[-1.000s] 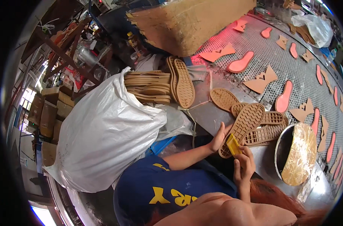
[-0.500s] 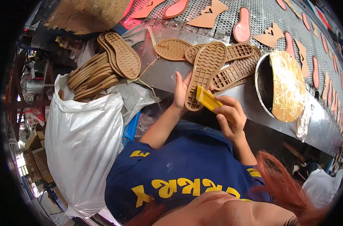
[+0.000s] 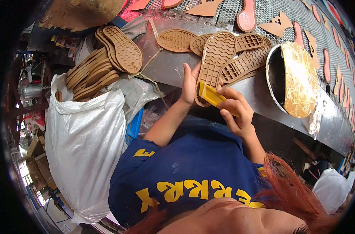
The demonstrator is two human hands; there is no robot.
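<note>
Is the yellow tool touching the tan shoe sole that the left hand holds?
Touching. The head view shows the yellow tool, pinched in the right hand, lying against the heel end of the tan shoe sole held by the left hand.

A tan rubber shoe sole (image 3: 215, 64) with wavy and gridded tread. A bright yellow flat tool (image 3: 211, 94) against it. More tan soles (image 3: 92, 70) with diamond tread piled above a white woven sack (image 3: 86, 144). Pink and tan cut-outs (image 3: 247, 17) on grey perforated metal. A navy shirt (image 3: 193, 163) with yellow lettering. A gold foil-lined pan (image 3: 300, 80).
</note>
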